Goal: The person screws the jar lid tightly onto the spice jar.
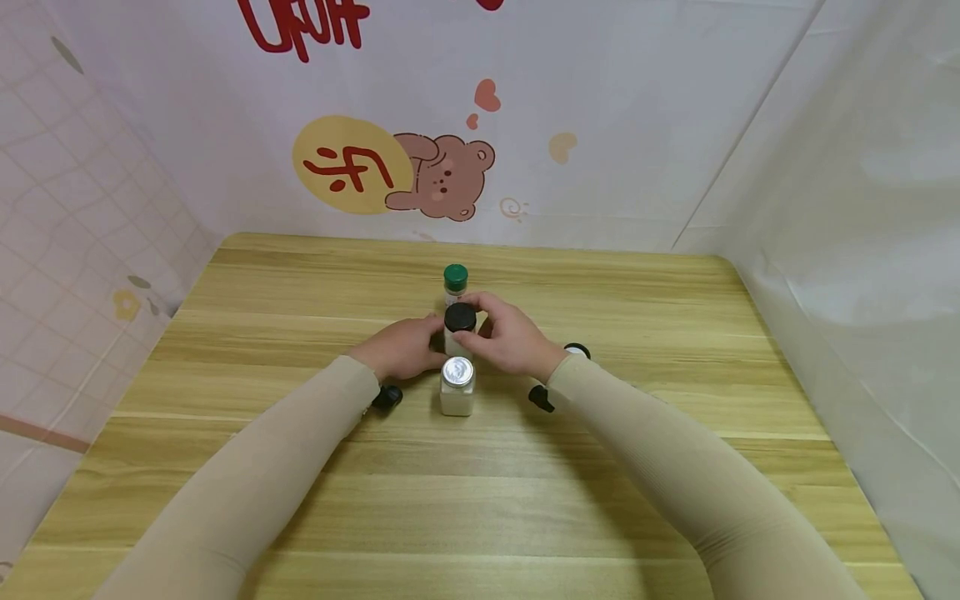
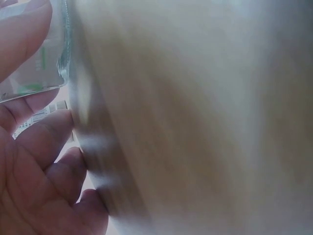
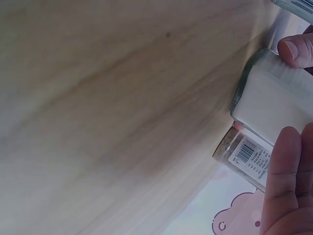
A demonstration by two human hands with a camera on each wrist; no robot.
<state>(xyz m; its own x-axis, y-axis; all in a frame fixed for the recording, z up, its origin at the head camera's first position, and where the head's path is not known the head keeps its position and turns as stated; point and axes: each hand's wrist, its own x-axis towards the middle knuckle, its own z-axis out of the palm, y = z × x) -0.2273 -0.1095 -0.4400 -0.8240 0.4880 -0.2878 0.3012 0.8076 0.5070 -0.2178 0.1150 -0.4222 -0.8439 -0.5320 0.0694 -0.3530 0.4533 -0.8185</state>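
Observation:
A clear glass jar of white contents with a black lid [image 1: 460, 317] stands between the two hands. My right hand [image 1: 512, 337] grips it from the right, thumb in front and fingers behind; the right wrist view shows its white-filled glass [image 3: 274, 95] between thumb and fingers. My left hand [image 1: 405, 346] holds it low from the left, thumb and forefinger on either side. In front stands a square glass jar with a silver top [image 1: 457, 387]. Behind is a green-capped bottle [image 1: 455, 283], whose barcode label [image 3: 250, 155] faces the right wrist view.
Black caps or small black objects [image 1: 387, 397] lie partly under the left sleeve. Beside the right sleeve are another black piece [image 1: 541, 397] and a black-rimmed item [image 1: 577, 349], largely covered by the arm. A white printed curtain [image 1: 600, 125] borders the wooden table [image 1: 465, 508].

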